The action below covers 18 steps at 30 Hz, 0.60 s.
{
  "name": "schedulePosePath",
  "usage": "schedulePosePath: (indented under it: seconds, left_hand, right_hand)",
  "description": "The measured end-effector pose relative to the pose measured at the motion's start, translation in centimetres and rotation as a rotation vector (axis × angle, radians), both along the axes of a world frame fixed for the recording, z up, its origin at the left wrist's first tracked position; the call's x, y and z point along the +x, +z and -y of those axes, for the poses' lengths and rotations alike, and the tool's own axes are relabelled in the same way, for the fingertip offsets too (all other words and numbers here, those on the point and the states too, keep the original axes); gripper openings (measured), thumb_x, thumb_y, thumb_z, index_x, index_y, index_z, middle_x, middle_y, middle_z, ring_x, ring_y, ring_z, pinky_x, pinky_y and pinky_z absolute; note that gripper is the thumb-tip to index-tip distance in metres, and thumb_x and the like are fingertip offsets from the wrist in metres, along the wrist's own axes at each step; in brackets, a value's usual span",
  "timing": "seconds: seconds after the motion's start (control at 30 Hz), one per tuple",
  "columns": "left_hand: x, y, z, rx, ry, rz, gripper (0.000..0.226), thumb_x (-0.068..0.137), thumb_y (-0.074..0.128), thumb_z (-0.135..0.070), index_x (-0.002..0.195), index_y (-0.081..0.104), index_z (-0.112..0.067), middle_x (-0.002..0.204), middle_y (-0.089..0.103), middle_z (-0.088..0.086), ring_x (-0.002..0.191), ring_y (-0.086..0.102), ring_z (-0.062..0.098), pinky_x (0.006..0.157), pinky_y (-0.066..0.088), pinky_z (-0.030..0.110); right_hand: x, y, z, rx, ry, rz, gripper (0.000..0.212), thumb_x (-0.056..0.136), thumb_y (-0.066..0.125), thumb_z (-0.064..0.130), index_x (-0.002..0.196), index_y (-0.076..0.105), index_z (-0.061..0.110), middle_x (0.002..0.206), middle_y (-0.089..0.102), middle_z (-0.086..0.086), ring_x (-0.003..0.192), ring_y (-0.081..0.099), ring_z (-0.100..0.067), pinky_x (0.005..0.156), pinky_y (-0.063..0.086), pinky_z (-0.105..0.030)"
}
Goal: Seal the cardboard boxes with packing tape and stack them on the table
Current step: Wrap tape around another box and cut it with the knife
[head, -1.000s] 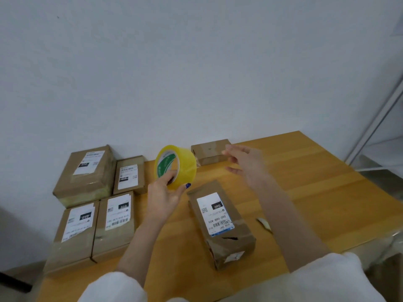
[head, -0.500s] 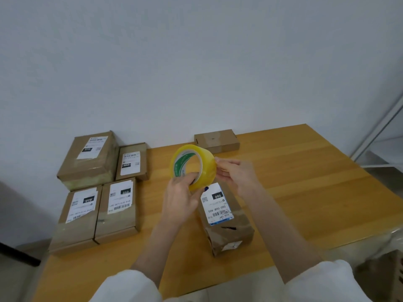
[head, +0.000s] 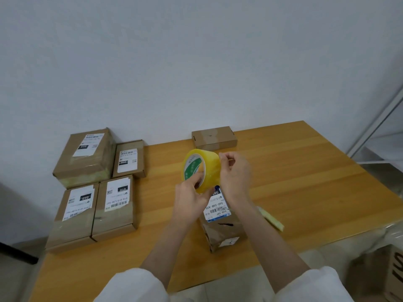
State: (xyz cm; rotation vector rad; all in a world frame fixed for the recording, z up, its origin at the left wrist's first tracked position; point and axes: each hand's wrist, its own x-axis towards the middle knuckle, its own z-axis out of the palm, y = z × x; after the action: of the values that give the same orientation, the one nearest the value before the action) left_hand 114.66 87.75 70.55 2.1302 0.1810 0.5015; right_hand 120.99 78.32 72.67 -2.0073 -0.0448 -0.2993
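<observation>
The left hand (head: 189,203) gripped the tape roll (head: 209,168); beside it, the right hand (head: 235,177) pinched its rim. The thin end might tear.

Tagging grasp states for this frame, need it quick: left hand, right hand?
Left hand: closed, gripping the tape roll at its lower rim.
Right hand: closed, pinching at the roll's outer edge, likely the tape end.

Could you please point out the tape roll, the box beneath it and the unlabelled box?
tape roll (head: 211,167), head view, yellow outer band.
box beneath it (head: 218,235), head view, brown near end.
unlabelled box (head: 214,135), head view, top face.
</observation>
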Motion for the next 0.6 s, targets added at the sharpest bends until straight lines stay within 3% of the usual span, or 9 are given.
schedulePosePath:
  seconds: [0.17,0.27,0.33,0.4,0.5,0.6]
  left_hand:
    - [-0.1,0.2,0.0,-0.094,-0.055,-0.045,0.013,0.075,0.076,-0.009,0.077,0.063,-0.012,0.077,0.069,0.005,0.071,0.062,0.020,0.054,0.045,0.020]
    - [0.2,-0.1,-0.5,-0.258,-0.029,-0.088,0.015,0.077,0.075,-0.011,0.091,0.068,-0.009,0.082,0.072,0.003,0.076,0.067,0.021,0.066,0.054,0.033]
    - [0.2,0.1,-1.1,-0.421,-0.021,-0.118,0.021,0.080,0.073,-0.006,0.101,0.069,-0.007,0.088,0.074,0.002,0.080,0.070,0.019,0.070,0.057,0.032]
    - [0.0,0.5,-1.5,-0.493,-0.073,-0.143,0.023,0.080,0.071,-0.002,0.103,0.068,-0.005,0.090,0.074,0.001,0.081,0.071,0.015,0.068,0.057,0.026]
    - [-0.5,1.1,-1.6,-0.560,-0.174,-0.167,0.024,0.080,0.069,0.000,0.103,0.069,-0.008,0.093,0.074,0.003,0.083,0.071,0.018,0.068,0.057,0.027]
    - [-0.9,1.1,-1.3,-0.595,-0.224,-0.187,0.022,0.081,0.068,0.001,0.098,0.069,-0.014,0.092,0.074,0.004,0.082,0.071,0.020,0.068,0.057,0.026]
  right_hand:
    - [-0.6,0.4,0.4,0.081,0.078,0.046,0.010,0.098,0.052,0.022,0.095,0.060,0.021,0.097,0.062,0.005,0.094,0.056,-0.012,0.085,0.048,-0.030]
    - [-1.6,1.6,0.5,0.168,0.172,0.045,0.013,0.098,0.051,0.023,0.088,0.057,0.027,0.091,0.064,0.010,0.090,0.059,-0.008,0.079,0.048,-0.022]
    - [-2.1,2.3,0.7,0.182,0.289,0.038,0.015,0.098,0.053,0.023,0.085,0.057,0.031,0.089,0.065,0.014,0.087,0.061,-0.003,0.076,0.047,-0.014]
    - [-1.9,2.6,1.3,0.239,0.350,-0.025,0.011,0.096,0.056,0.023,0.086,0.060,0.027,0.089,0.068,0.013,0.088,0.063,-0.001,0.076,0.047,-0.012]
    - [-0.7,3.3,2.3,0.417,0.378,-0.173,0.006,0.088,0.067,0.021,0.083,0.065,0.018,0.091,0.072,0.002,0.089,0.066,-0.007,0.082,0.049,-0.020]
    - [-0.1,3.3,2.8,0.443,0.402,-0.231,0.016,0.080,0.076,0.012,0.086,0.062,0.010,0.091,0.072,-0.002,0.084,0.067,-0.006,0.076,0.051,-0.019]
